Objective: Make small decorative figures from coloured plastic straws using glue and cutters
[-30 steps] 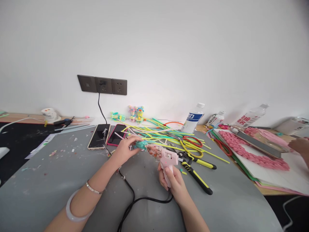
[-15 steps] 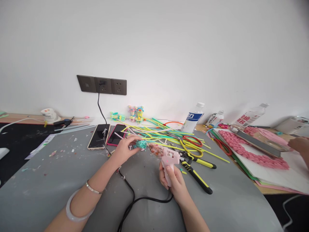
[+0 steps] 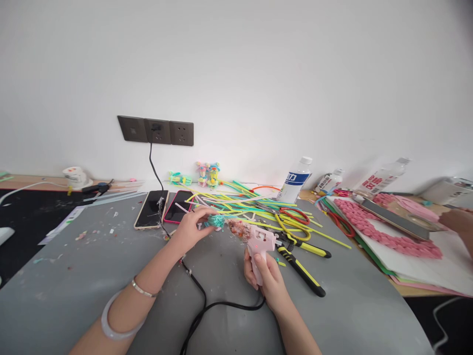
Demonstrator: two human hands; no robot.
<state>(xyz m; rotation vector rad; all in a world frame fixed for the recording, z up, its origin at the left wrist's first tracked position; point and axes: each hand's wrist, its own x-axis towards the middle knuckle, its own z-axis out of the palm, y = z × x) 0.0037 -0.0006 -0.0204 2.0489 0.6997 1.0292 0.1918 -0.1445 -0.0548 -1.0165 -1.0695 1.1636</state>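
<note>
Between the fingertips of my left hand (image 3: 194,229) is a small teal fuzzy piece (image 3: 216,222). My right hand (image 3: 264,271) is wrapped round the handle of a pale pink glue gun (image 3: 260,242), which points left. Its nozzle end, crusted with brownish residue (image 3: 239,230), is close to the teal piece; whether they touch I cannot tell. A black cable (image 3: 229,304) runs from below the handle over the grey mat (image 3: 332,315).
Pliers (image 3: 301,271), scissors (image 3: 295,229) and yellow and teal stems (image 3: 240,199) lie behind and right of my hands. Two phones (image 3: 151,209) lie left. A bottle (image 3: 294,181) stands behind. Another person's hand (image 3: 458,222) is at the far right.
</note>
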